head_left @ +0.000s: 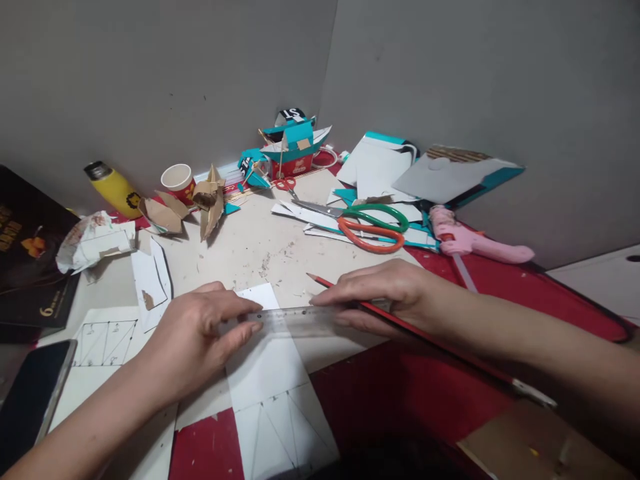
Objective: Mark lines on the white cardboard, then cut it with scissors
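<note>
My left hand (197, 333) pinches the left end of a clear plastic ruler (295, 319), thumb on top and fingers beneath its edge. The ruler lies across a white card (273, 380) marked with pencil lines. My right hand (380, 293) presses flat on the ruler's right end, and a red pencil (320, 280) runs under its fingers with the point sticking out to the upper left.
Scissors with green and orange handles (370, 223) lie behind on paper scraps. A pink glue gun (470, 240), a red cup (179, 181), a yellow bottle (113, 188), a teal paper boat (293, 143), cardboard bits (210, 200), a phone (30, 400) and a lined paper template (103, 343) surround the work.
</note>
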The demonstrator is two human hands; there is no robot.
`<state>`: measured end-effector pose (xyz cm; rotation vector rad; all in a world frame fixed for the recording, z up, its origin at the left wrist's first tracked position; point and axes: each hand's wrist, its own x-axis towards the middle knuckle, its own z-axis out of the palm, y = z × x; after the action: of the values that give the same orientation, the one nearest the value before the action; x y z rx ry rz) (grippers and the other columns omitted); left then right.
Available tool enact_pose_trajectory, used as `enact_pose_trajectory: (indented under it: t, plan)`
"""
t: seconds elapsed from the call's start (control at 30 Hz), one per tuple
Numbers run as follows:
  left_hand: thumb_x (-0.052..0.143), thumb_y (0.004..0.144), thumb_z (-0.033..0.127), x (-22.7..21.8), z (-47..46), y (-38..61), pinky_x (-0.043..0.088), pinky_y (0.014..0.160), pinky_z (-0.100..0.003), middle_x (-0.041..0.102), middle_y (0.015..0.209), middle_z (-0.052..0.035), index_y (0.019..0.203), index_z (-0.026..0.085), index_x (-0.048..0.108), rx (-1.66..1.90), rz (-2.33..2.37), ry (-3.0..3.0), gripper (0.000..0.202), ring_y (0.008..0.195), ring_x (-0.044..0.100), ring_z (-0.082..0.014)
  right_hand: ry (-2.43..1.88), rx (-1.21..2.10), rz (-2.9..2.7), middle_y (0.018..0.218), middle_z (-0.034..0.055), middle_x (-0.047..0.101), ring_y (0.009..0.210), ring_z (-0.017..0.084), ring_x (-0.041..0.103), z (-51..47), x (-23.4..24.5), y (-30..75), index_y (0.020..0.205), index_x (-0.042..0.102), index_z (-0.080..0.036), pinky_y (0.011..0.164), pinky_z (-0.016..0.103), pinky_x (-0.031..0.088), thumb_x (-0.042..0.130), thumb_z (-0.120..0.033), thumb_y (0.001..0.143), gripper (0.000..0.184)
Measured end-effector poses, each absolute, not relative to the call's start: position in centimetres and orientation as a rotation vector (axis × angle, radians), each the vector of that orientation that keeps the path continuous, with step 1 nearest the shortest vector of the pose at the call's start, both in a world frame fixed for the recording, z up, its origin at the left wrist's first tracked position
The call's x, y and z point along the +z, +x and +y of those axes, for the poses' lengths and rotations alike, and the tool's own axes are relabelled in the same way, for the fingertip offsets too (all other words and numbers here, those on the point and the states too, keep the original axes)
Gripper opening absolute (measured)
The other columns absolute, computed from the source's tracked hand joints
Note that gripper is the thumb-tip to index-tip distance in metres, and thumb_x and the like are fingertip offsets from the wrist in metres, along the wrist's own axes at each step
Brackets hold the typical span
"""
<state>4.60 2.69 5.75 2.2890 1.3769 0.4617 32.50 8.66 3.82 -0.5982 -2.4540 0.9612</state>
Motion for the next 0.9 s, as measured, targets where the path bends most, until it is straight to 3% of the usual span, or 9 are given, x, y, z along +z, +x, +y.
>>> enact_pose_trajectory:
  t: [0.1, 0.23, 0.4, 0.63, 0.73, 0.9]
  plan:
    - [0.056, 0.093, 0.026, 6.1, 2.6, 4.7, 0.045, 0.065, -0.026, 0.069, 0.077, -0.0017, 0.087, 0.020, 0.072, 0.424, 1.334, 2.235, 0.018, 0.073, 0.062, -0.0154, -0.613, 0.936, -2.447, 0.089, 0.0060, 0.075, 0.075, 0.015, 0.070, 9.3, 4.6, 32.1, 0.108, 0.074, -0.017, 0.069, 0.023, 0.052, 0.060, -0.019, 0.090, 0.023]
    - [0.052, 0.095, 0.028, 6.8, 2.6, 4.2, 0.040, 0.057, -0.022, 0.061, 0.068, 0.0011, 0.071, 0.020, 0.065, 0.392, 1.320, 2.041, 0.029, 0.061, 0.056, -0.0113, -0.741, 0.935, -2.271, 0.081, 0.0037, 0.074, 0.070, 0.015, 0.067, 10.2, 5.3, 31.2, 0.104, 0.074, -0.017, 0.066, 0.025, 0.053, 0.065, -0.024, 0.086, 0.022]
    - [0.065, 0.087, 0.038, 6.3, 2.7, 3.1, 0.042, 0.062, -0.021, 0.065, 0.073, 0.0000, 0.076, 0.021, 0.072, 0.703, 1.513, 1.677, 0.021, 0.068, 0.056, -0.0126, -1.021, 1.037, -1.567, 0.090, 0.0046, 0.073, 0.077, 0.017, 0.068, 11.7, 4.4, 29.8, 0.107, 0.071, -0.021, 0.060, 0.026, 0.056, 0.065, -0.035, 0.087, 0.025]
    - [0.083, 0.070, 0.034, 4.5, 2.7, 2.5, 0.028, 0.044, -0.013, 0.055, 0.060, 0.0058, 0.086, 0.021, 0.071, 1.088, 1.503, 1.087, 0.023, 0.050, 0.038, -0.0046, -0.994, 1.208, -1.342, 0.094, 0.0060, 0.071, 0.075, 0.015, 0.066, 12.0, 0.7, 28.9, 0.108, 0.068, -0.020, 0.054, 0.023, 0.055, 0.062, -0.033, 0.090, 0.023]
    - [0.085, 0.068, 0.033, 4.3, 2.7, 2.6, 0.032, 0.045, -0.012, 0.056, 0.059, 0.0052, 0.085, 0.020, 0.071, 1.096, 1.475, 1.017, 0.026, 0.050, 0.041, -0.0047, -0.981, 1.266, -1.437, 0.097, 0.0070, 0.071, 0.075, 0.014, 0.065, 11.8, -0.4, 28.6, 0.111, 0.067, -0.020, 0.056, 0.023, 0.054, 0.058, -0.031, 0.093, 0.023]
    - [0.088, 0.064, 0.033, 4.1, 2.9, 2.4, 0.040, 0.054, -0.009, 0.071, 0.077, -0.0018, 0.081, 0.018, 0.071, 1.069, 1.512, 0.924, 0.029, 0.063, 0.054, -0.0058, -0.990, 1.321, -1.514, 0.097, 0.0076, 0.071, 0.071, 0.013, 0.064, 11.9, -1.5, 28.4, 0.112, 0.066, -0.018, 0.056, 0.023, 0.053, 0.056, -0.030, 0.094, 0.024]
